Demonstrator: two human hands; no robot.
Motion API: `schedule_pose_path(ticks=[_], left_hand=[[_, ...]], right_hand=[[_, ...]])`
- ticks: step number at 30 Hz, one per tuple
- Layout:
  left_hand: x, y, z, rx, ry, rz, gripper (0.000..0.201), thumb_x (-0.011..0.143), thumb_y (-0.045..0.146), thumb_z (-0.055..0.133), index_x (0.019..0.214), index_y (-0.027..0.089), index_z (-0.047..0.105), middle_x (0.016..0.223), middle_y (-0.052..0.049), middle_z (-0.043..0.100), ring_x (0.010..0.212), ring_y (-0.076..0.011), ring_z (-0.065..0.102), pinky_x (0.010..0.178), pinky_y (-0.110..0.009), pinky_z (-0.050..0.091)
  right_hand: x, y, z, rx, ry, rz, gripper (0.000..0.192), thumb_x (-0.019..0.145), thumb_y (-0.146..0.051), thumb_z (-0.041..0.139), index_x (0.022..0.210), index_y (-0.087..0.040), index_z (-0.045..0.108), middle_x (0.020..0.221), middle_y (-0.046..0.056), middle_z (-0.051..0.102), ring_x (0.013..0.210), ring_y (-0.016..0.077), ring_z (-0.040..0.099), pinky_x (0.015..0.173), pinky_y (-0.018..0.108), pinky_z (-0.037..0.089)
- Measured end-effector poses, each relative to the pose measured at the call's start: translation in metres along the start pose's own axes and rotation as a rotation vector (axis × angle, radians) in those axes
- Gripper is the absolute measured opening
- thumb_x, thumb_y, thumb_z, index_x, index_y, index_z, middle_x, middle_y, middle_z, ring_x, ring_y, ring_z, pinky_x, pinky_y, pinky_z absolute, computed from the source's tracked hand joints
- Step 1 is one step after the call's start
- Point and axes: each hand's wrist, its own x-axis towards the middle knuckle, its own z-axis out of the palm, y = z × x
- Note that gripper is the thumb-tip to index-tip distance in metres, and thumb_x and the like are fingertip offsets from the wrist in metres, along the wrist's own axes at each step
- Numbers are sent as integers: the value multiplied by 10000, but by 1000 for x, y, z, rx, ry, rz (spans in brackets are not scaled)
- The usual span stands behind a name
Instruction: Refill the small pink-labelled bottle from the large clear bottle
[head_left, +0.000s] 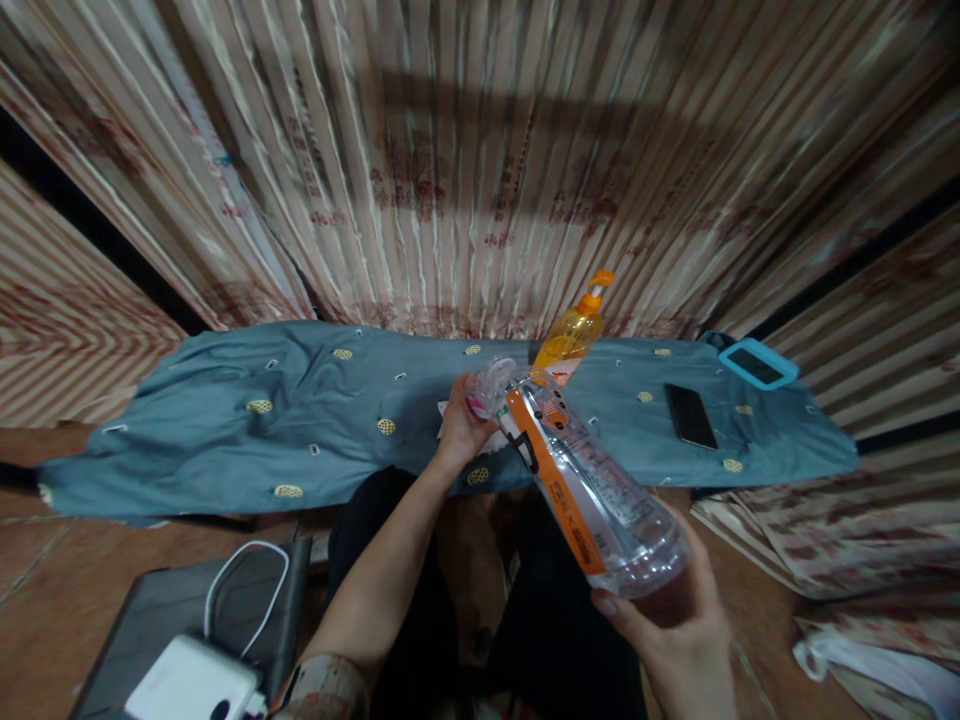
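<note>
A large clear plastic bottle (600, 490) with an orange-and-silver label is tilted in front of me, its base toward the lower right. My right hand (675, 620) cups the base, the thumb along its lower edge. At the upper left end, my left hand (466, 425) has its fingers closed around a clear rounded plastic part (495, 382) by the neck. Whether that part is the bottle's own top or a separate piece, I cannot tell. Behind the bottle stands an orange pump bottle (568, 343) holding yellow-orange liquid. Something white lies partly hidden behind my left hand.
The bench is covered by a blue-green cloth (187, 430) with pineapple prints. To the right lie a black phone (691, 416) and a light-blue framed device (759, 363). A white power adapter (193, 680) with a cable rests at lower left. Patterned curtains (480, 200) hang behind.
</note>
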Motion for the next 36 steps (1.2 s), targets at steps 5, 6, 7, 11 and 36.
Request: schedule_pose_path(ticks=[5, 6, 7, 11, 36], left_hand=[[0, 0, 0, -26, -12, -4, 756, 621, 206, 835, 1303, 208, 511, 1231, -90, 707, 1140, -290, 703, 1043, -461, 552], [0, 0, 1, -34, -12, -8, 757, 618, 205, 836, 1301, 208, 512, 1229, -88, 709, 1130, -287, 706, 1038, -458, 554], [0, 0, 1, -38, -13, -12, 759, 615, 207, 839, 1300, 204, 511, 1225, -90, 711, 1122, -286, 709, 1033, -456, 555], [0, 0, 2, -34, -19, -21, 776, 619, 220, 841, 1315, 186, 499, 1223, -105, 715, 1124, -291, 711, 1028, -456, 556], [1, -3, 2, -72, -10, 16, 772, 596, 253, 883, 1269, 211, 507, 1169, -81, 696, 1048, -270, 704, 1010, -449, 557]], right_hand=[[-4, -5, 4, -12, -6, 3, 950, 474, -387, 1012, 1317, -216, 608, 1330, 110, 698, 1220, 338, 667, 950, 377, 566], [-5, -6, 5, -22, -10, 6, 963, 498, -405, 1005, 1350, -220, 595, 1364, 111, 681, 1249, 340, 651, 975, 382, 555], [-6, -7, 5, -30, -22, 16, 980, 524, -420, 997, 1388, -228, 578, 1396, 109, 664, 1271, 338, 639, 1000, 386, 543], [-9, -13, 6, -59, -42, 50, 1097, 562, -469, 981, 1515, -226, 495, 1462, 124, 625, 1312, 345, 623, 1038, 395, 530], [-10, -4, 10, -39, -26, 54, 946, 543, -435, 985, 1364, -229, 564, 1356, 99, 704, 1246, 328, 676, 1012, 387, 555]])
